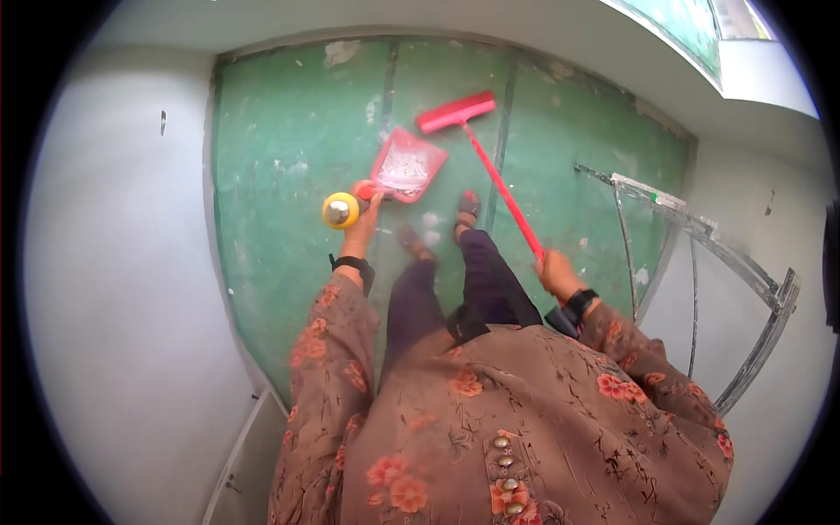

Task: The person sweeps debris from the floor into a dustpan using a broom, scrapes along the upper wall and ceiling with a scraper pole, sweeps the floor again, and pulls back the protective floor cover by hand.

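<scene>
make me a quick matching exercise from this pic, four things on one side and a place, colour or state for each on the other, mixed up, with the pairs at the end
Things:
1. dustpan
2. broom
3. metal frame
4. floor

Places, colours, states:
a. green, with pale marks
b. gripped by the right hand
c. standing to the person's right, beyond the broom
d. pink, held by the left hand

Pairs: 1-d, 2-b, 3-c, 4-a
</scene>
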The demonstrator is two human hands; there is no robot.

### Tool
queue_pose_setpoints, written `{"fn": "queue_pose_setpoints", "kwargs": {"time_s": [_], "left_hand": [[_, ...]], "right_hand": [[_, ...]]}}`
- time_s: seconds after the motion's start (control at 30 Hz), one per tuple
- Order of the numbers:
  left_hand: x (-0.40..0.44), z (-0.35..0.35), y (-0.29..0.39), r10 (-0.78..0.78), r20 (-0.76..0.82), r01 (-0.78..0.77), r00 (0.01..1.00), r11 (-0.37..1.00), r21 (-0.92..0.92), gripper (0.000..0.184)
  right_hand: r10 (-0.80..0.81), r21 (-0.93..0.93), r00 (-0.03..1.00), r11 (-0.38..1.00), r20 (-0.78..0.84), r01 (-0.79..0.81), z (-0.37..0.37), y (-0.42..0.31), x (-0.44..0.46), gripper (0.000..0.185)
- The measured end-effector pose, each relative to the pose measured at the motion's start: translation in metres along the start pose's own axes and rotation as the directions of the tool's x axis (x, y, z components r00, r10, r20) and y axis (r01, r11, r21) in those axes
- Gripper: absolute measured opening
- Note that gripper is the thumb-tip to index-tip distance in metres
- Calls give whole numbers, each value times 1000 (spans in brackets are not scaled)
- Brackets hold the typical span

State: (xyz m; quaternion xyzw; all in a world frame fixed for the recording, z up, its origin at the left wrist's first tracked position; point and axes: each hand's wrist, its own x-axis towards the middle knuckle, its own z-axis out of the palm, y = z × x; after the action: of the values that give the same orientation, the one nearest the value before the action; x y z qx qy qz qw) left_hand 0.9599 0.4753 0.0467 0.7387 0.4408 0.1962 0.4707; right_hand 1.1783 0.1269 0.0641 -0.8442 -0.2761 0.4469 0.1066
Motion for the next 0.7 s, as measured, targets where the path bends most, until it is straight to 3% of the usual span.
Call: {"fn": "queue_pose_setpoints", "kwargs": {"time_s": [0.07,0.13,0.17,0.23,0.27,0.3,0.37,0.47,0.53,0.7], "left_hand": [[-6,0,-8,-8,-7,8,1000,1000,-26,20],[-9,-3,-11,18,14,-18,1000,1000,18,21],[-13,-4,-11,18,11,-19,1000,1000,14,21],[-24,-11,0,-16,7,17,1000,992,-128,21],[-28,-15,1,-18,-6,17,1000,991,-133,21],[-33,-20,-1,-16,-13,14,1000,989,-144,21],[-39,-39,-9,-22,-15,19,1000,987,-162,20],[-54,-51,-22,-61,-51,49,997,976,-214,20],[-64,-63,-29,-20,-20,18,1000,993,-114,19],[-94,-71,-74,41,-112,-52,993,994,-101,20]], "right_hand": [[14,-15,1000,1000,18,-14,-5,-15,-32,28],[115,120,969,982,218,-144,-13,-27,-59,28],[114,116,970,983,216,-142,-15,-28,-69,28],[36,3,971,999,236,-38,-18,-30,-85,27],[-111,59,978,993,176,103,-16,-23,-91,26],[-117,50,977,993,180,110,-17,-27,-93,26],[103,263,966,950,238,-167,-19,-54,-97,25],[122,225,975,961,185,-163,-18,-71,-71,25],[132,265,972,947,196,-182,-9,-70,-43,24],[147,264,976,946,159,-186,15,-98,-13,27]]}}
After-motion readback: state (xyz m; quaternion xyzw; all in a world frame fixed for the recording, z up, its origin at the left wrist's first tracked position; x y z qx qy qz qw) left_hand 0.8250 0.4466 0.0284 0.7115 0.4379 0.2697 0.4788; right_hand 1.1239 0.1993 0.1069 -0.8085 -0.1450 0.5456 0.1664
